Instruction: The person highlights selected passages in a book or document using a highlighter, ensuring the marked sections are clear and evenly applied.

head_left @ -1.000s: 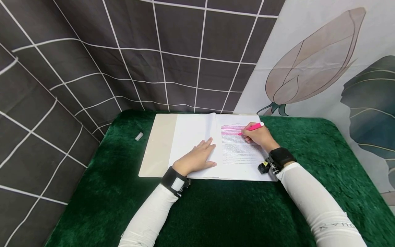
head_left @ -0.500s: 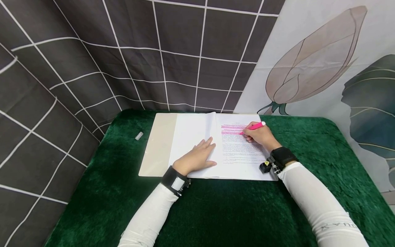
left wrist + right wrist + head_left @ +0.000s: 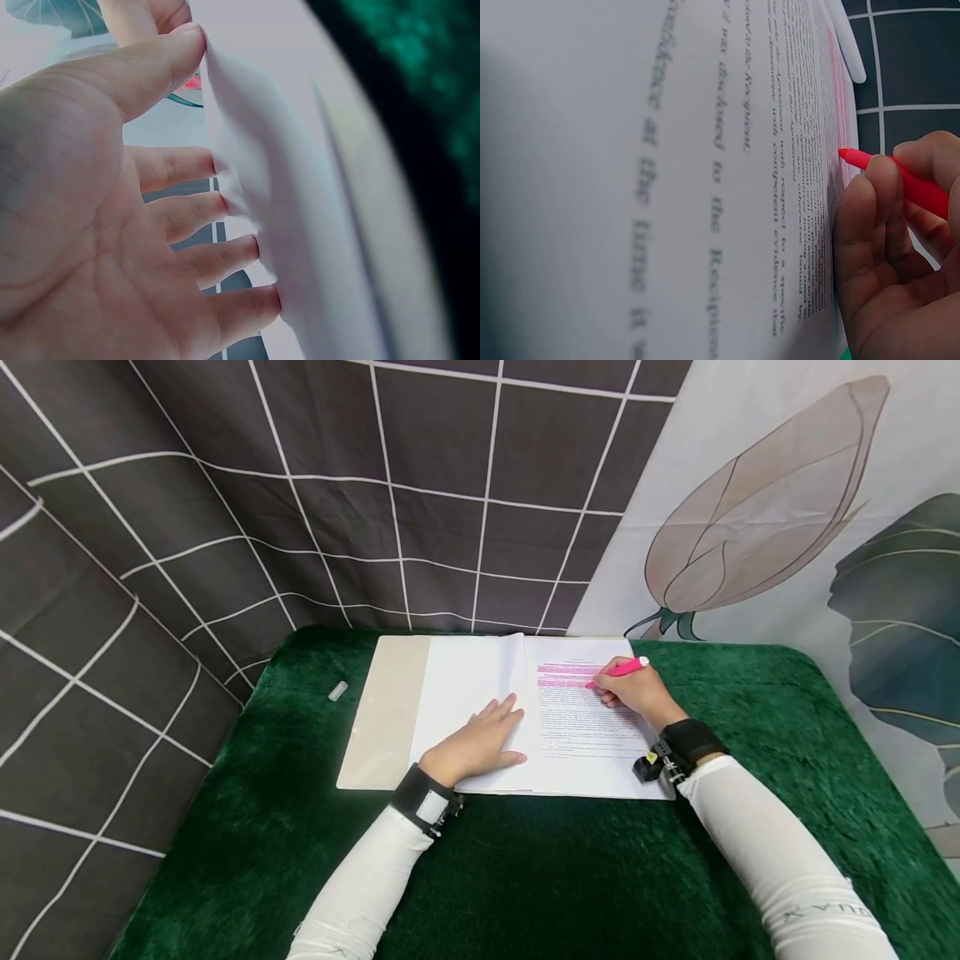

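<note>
My right hand [image 3: 636, 690] pinches a pink highlighter [image 3: 627, 667], its tip down at the printed page [image 3: 592, 727]. Pink bands cover the upper lines of text there. In the right wrist view the highlighter [image 3: 922, 187] sits between thumb and fingers, the tip against the pink-marked lines. My left hand [image 3: 476, 747] rests with spread fingers on the blank left-hand sheet [image 3: 465, 672], close to the fold. The left wrist view shows the fingertips of this hand [image 3: 90, 225] pressing on the white paper [image 3: 277, 150].
The papers lie in an open cream folder [image 3: 382, 718] on a green plush cloth [image 3: 525, 877]. Left of the folder is a small whitish piece [image 3: 338, 691]. Behind the table hang a dark gridded curtain [image 3: 442, 527] and a light panel with a flower print [image 3: 757, 510].
My right hand and the highlighter have moved slightly to the right along the text line. The left hand stays where it was on the paper.
</note>
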Available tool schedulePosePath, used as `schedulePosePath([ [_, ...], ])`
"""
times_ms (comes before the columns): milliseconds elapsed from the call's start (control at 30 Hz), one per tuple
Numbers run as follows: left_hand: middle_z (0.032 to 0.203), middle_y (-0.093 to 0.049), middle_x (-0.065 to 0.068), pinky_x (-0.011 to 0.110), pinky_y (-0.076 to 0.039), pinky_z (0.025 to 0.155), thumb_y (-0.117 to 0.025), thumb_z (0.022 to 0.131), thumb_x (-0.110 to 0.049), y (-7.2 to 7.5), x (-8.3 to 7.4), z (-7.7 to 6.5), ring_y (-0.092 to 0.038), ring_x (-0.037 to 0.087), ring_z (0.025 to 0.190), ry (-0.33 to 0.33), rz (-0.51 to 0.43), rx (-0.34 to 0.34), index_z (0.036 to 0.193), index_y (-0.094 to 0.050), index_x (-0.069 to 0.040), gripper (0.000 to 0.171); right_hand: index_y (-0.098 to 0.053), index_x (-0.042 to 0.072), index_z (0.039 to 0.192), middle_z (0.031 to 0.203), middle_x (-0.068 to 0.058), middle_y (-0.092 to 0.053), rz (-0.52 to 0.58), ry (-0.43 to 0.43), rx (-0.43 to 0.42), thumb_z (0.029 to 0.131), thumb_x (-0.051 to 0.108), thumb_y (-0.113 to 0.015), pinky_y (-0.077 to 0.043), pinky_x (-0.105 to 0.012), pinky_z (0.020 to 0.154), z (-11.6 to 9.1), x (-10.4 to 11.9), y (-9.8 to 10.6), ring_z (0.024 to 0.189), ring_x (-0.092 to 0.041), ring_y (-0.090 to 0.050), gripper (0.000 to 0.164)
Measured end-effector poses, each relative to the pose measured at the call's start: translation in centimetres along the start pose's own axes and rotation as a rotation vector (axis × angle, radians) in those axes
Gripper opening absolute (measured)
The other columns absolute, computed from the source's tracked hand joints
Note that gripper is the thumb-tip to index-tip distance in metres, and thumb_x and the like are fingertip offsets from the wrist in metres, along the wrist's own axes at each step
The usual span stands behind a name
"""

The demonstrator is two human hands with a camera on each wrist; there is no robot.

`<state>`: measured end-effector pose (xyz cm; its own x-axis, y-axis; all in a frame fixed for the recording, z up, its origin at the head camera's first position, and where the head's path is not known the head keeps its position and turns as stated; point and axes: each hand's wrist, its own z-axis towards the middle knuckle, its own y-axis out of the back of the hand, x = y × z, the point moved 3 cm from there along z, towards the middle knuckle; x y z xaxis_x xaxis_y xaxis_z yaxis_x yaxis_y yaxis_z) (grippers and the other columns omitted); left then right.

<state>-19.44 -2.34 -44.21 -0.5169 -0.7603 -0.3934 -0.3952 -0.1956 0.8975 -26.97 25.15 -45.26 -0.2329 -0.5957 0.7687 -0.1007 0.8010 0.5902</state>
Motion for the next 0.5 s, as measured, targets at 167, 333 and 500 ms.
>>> schedulePosePath([
  [167,0.164,-0.01,0.012,0.058,-0.023,0.115,-0.058,0.095,-0.043,-0.1,0.11,0.0,-0.012,0.035,0.147,0.003,-0.002,0.006,0.153,-0.03,-0.007,0.074,-0.061,0.003,0.098,0.077,-0.008,-0.066,-0.02,0.011,-0.001,0.092,0.026,-0.063,-0.052,-0.017,0.054,-0.15,-0.16,0.13,0.062,-0.014,-0.061,0.025],
  [333,0.164,-0.011,0.013,0.059,-0.024,0.115,-0.058,0.095,-0.043,-0.16,0.14,-0.03,-0.013,0.036,0.147,-0.004,-0.004,0.002,0.152,-0.03,-0.006,0.074,-0.062,0.004,0.098,0.075,-0.007,-0.065,-0.063,0.038,-0.008,0.092,0.027,-0.062,-0.051,-0.018,0.053,-0.22,-0.38,0.27,0.062,-0.016,-0.061,0.024],
  [500,0.164,-0.011,0.013,0.059,-0.024,0.114,-0.058,0.094,-0.043,-0.13,0.11,-0.06,-0.013,0.036,0.147,-0.009,-0.005,-0.002,0.152,-0.03,-0.006,0.074,-0.062,0.004,0.098,0.075,-0.008,-0.065,-0.074,0.052,-0.008,0.093,0.028,-0.062,-0.05,-0.017,0.053,-0.19,-0.6,0.38,0.063,-0.016,-0.061,0.025],
])
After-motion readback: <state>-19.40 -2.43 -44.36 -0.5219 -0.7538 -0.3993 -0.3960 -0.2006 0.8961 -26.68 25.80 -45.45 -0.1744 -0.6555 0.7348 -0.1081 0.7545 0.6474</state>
